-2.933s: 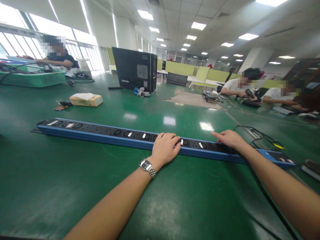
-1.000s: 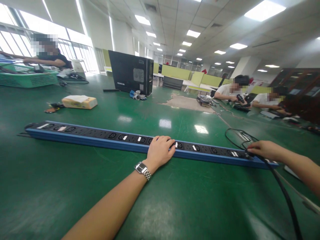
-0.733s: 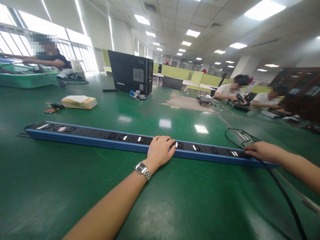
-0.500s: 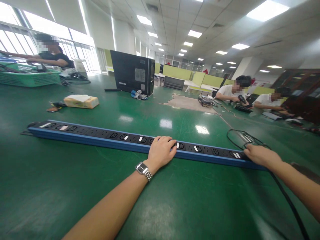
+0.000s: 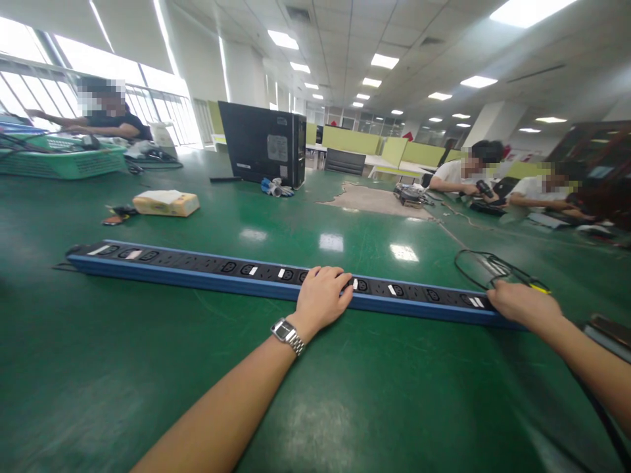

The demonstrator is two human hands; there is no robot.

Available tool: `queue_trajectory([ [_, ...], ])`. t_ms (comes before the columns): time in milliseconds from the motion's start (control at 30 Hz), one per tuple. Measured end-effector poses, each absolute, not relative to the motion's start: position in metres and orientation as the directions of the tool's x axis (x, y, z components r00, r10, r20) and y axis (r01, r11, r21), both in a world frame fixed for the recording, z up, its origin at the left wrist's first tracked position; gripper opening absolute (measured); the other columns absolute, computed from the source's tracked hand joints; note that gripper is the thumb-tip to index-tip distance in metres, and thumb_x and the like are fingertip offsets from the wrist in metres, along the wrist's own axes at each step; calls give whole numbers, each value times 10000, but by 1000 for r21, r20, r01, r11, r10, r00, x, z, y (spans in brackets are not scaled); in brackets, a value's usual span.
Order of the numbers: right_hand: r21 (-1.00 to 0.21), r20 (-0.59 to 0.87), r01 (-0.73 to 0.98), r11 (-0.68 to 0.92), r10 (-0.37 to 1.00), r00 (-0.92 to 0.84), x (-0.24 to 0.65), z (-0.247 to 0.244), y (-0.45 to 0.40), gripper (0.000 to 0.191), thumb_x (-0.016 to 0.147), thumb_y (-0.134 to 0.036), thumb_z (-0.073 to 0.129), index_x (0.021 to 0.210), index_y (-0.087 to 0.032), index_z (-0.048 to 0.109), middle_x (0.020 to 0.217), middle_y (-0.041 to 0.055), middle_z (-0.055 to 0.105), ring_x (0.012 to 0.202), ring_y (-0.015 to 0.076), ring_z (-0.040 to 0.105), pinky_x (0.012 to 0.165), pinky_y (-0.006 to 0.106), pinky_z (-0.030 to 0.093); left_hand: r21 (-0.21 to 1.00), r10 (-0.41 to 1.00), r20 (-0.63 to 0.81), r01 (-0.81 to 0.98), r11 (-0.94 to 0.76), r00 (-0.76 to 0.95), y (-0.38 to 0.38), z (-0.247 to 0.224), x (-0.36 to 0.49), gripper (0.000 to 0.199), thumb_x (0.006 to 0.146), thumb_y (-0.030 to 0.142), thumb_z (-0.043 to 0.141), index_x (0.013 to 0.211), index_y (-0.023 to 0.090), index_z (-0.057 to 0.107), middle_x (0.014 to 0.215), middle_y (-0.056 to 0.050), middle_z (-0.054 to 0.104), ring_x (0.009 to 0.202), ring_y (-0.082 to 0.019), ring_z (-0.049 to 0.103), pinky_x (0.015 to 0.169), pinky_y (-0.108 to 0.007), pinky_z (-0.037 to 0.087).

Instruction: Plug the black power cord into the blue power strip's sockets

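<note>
A long power strip (image 5: pixel 197 276) with a blue casing and a black face of sockets lies across the green table. Small white labels mark several of its sockets. Over its middle, my left hand (image 5: pixel 323 295) is closed, with the fingers across the top and the thumb along the near side. At the right end, my right hand (image 5: pixel 525 305) grips the strip and hides its tip. Behind that hand a black cable (image 5: pixel 476 266) loops on the table, with a yellow bit beside the knuckles. More dark cable passes under my right forearm.
A tissue pack (image 5: pixel 167 202), a black computer case (image 5: pixel 263 144) and gloves (image 5: pixel 277 188) stand beyond the strip. At far left is a green basket (image 5: pixel 64 164). A dark object (image 5: pixel 608 335) lies by my right forearm. Co-workers sit at left and far right.
The whole view has shifted slightly, so most things appear a little further right. Both hands keep their places on the power strip. More of the dark object at the right edge shows.
</note>
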State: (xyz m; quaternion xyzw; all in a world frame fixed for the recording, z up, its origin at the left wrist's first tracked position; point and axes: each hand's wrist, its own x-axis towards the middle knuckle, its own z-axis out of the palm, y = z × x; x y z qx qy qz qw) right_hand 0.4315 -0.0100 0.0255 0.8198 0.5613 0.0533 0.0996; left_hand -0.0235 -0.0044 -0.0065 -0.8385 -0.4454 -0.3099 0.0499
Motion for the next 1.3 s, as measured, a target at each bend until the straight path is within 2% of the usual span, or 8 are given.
queue_trajectory([
  [267,261,-23,901,-347,931,365,430,21,-14,419,898,-381,227,867,-163,583,1011,207,677,953,350,660,761,457,487,184,717,559,781,-597,417,-5,-6,-23,293,938,342,452,1126,240,651,1155,-47,661,1085,-206,567,997,-384,366],
  [467,226,-2,894,-386,918,397,429,21,-11,409,869,-399,291,893,-159,622,1046,216,673,934,372,656,734,472,486,184,716,559,780,-599,418,-4,-6,-24,290,935,338,456,1118,231,654,1147,-48,664,1073,-208,570,992,-391,368],
  [733,233,-50,901,-367,920,388,428,28,-8,396,866,-396,302,870,-166,625,1044,218,678,938,370,655,743,462,481,196,719,566,782,-592,403,-5,-6,-23,289,929,337,457,1116,235,654,1148,-52,664,1079,-210,567,992,-395,367],
  [1067,208,-104,936,-285,945,311,425,36,-10,360,856,-405,336,769,-201,619,982,158,686,905,306,659,759,404,478,195,721,571,788,-584,392,-5,-4,-22,253,919,320,477,1070,234,660,1112,-42,671,1053,-210,575,980,-397,366],
  [1167,220,-51,916,-336,933,355,426,62,-14,424,876,-444,299,762,-215,636,948,151,686,843,304,656,707,394,472,189,717,577,789,-584,392,-6,-4,-22,246,918,316,478,1061,236,661,1099,-41,671,1040,-207,578,969,-394,372],
  [1300,258,154,850,-460,888,434,451,126,-15,503,862,-577,311,854,-230,675,987,172,676,873,347,633,693,426,452,186,716,579,792,-582,390,-5,-4,-22,241,915,318,483,1055,243,665,1094,-44,675,1037,-208,580,963,-389,375],
])
